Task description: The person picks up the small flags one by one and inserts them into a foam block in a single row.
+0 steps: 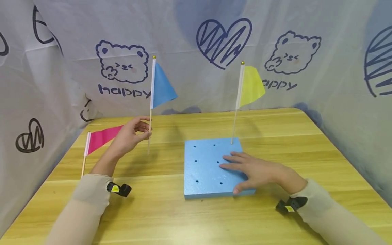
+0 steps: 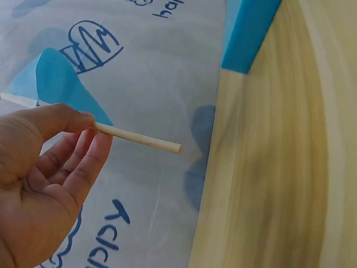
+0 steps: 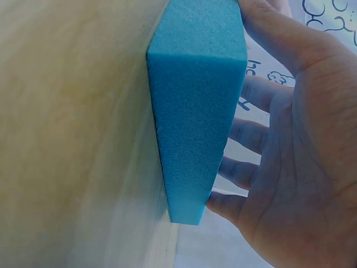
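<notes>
Between thumb and fingers, my left hand (image 1: 130, 136) pinches the wooden stick of a blue flag (image 1: 162, 86), held upright above the table. The stick's lower end (image 2: 167, 146) shows free in the left wrist view. My right hand (image 1: 260, 170) rests with spread fingers on the right part of a blue foam board (image 1: 205, 173) that has several small holes. A yellow flag (image 1: 251, 86) stands in the board's far right corner, leaning slightly. In the right wrist view the fingers touch the upper face of the foam board (image 3: 195, 100), seen from its side.
Left of the left forearm is a pink flag (image 1: 101, 137), its stick partly behind the sleeve. The wooden table (image 1: 153, 211) is bounded at the back and sides by a white curtain (image 1: 180, 78) with bear and heart drawings.
</notes>
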Demonstrator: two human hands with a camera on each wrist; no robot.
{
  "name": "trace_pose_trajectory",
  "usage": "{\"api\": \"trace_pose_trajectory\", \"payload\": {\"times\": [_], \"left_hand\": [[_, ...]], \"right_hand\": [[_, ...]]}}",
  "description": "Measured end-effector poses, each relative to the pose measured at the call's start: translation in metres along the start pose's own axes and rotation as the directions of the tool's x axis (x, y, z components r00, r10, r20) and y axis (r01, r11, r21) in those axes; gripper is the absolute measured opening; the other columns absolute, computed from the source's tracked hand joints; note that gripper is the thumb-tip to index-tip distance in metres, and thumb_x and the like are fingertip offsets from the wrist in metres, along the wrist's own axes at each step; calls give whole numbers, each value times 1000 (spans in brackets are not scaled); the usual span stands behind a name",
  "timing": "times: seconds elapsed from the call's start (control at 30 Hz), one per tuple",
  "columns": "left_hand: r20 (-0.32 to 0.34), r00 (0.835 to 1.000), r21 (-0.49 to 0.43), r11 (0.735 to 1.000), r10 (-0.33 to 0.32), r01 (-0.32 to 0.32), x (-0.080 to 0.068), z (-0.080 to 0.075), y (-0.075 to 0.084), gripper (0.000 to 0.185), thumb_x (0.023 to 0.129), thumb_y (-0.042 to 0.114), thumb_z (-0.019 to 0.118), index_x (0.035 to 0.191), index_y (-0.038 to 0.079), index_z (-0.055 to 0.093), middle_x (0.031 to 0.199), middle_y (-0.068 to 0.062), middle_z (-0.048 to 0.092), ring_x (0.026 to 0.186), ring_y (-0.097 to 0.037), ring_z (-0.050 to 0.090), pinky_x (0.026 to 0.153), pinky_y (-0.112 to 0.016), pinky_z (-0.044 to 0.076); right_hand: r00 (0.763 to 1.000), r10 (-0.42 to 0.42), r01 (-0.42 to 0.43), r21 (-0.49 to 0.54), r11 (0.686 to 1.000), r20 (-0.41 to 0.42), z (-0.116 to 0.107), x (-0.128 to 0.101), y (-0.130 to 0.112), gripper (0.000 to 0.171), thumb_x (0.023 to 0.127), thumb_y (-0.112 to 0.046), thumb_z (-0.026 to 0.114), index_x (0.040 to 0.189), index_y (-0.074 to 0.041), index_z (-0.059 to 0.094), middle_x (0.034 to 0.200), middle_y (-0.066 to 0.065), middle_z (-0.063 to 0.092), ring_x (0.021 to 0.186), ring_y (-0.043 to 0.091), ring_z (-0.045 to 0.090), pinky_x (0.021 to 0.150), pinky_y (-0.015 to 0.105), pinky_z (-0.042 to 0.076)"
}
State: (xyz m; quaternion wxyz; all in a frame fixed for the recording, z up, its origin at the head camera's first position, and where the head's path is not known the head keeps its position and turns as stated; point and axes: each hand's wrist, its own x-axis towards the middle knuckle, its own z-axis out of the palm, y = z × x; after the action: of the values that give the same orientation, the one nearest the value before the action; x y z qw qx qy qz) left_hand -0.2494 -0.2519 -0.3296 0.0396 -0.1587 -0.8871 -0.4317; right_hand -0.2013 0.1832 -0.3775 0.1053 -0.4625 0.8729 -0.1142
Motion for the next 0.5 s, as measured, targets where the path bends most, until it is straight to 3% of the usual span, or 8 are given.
{"api": "trace_pose_trajectory", "payload": {"times": [0.5], "left_hand": [[2,998,-130,989,64,-63,37,43,32,45,94,4,65,135,4,46,112,-14,60,105,-27,59,85,-36,54]], "right_hand": [[1000,-9,9,2,1000,-8,1,-1,1,87,82,-66,63,152,-21,38,158,12,26,144,42,16,111,62,21]]}}
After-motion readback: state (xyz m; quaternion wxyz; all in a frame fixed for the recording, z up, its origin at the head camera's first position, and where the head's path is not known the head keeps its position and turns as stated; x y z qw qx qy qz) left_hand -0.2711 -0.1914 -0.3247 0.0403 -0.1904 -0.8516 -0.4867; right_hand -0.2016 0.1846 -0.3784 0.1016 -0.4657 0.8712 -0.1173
